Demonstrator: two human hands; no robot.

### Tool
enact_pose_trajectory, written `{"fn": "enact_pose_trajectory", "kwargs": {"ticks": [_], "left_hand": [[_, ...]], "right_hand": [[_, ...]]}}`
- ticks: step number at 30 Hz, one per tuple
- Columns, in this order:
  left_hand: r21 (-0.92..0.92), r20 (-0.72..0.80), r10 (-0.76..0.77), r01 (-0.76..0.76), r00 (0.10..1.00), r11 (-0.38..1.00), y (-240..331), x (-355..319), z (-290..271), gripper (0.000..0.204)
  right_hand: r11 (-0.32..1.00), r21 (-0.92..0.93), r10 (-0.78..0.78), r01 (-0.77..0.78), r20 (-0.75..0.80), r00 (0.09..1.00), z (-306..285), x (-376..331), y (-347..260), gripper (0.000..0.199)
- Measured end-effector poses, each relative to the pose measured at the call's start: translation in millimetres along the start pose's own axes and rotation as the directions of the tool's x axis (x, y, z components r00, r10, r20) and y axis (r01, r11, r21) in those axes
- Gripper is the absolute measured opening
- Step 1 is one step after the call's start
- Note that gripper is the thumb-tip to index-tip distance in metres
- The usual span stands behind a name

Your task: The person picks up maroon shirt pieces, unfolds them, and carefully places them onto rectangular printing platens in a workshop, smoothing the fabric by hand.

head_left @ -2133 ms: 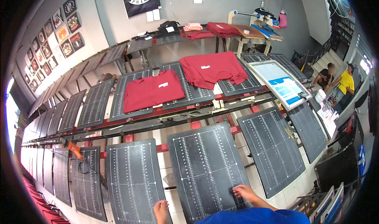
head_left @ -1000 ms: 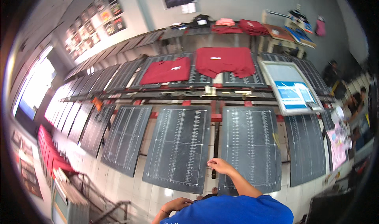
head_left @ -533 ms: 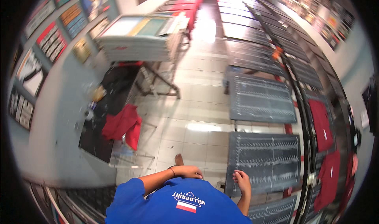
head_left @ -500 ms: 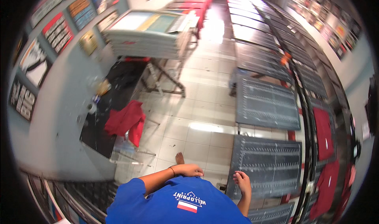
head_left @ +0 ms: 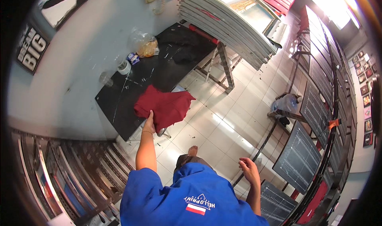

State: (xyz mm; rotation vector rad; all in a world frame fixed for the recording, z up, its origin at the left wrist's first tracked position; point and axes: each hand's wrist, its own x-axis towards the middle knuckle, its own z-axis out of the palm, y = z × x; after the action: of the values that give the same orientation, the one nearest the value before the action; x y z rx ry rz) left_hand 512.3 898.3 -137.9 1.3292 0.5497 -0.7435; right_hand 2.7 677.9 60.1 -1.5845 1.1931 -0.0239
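My left hand (head_left: 150, 125) has its grip closed on the red shirts (head_left: 165, 106), which overhang the black worktop's (head_left: 131, 86) near edge. My right hand (head_left: 250, 169) hangs loose, fingers open, over bare floor tiles (head_left: 223, 122) beside the worktop.

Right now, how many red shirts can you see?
2. One red shirt lies on the black table, touched by the left hand; another red shirt lies bottom right. More may be hidden.

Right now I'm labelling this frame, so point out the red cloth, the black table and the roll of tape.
red cloth (head_left: 165, 105), head view, middle of the folded fabric.
black table (head_left: 119, 106), head view, bare top left of the cloth.
roll of tape (head_left: 124, 67), head view, its white rim.
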Motion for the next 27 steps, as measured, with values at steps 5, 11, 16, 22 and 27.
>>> {"fn": "enact_pose_trajectory", "kwargs": {"ticks": [5, 11, 16, 22, 27], "left_hand": [[-0.371, 0.406, 0.277, -0.12, 0.871, 0.921, 30, -42, 75, 0.041], [0.08, 0.84, 0.046, -0.207, 0.541, 0.975, 23, -233, 176, 0.066], [0.246, 0.84, -0.477, -0.602, -0.26, 0.76, -52, -394, 290, 0.05], [0.154, 0.625, -0.614, -0.695, -0.481, 0.702, -139, -553, 344, 0.044], [0.059, 0.377, -0.823, -0.876, -0.425, 0.479, -223, -611, 370, 0.058]], "right_hand": [[1.0, -0.025, -0.015, 0.017, 0.09, 0.996, 9, 16, -31, 0.036], [0.97, 0.239, -0.053, 0.049, 0.013, 0.998, -9, -17, -39, 0.061], [0.785, 0.321, -0.274, 0.529, -0.586, 0.762, -46, -96, -35, 0.083], [0.877, 0.303, 0.075, 0.372, -0.853, 0.516, -72, -221, 39, 0.033], [0.977, 0.213, 0.214, -0.019, -0.964, 0.156, -45, -303, 74, 0.038]]}}
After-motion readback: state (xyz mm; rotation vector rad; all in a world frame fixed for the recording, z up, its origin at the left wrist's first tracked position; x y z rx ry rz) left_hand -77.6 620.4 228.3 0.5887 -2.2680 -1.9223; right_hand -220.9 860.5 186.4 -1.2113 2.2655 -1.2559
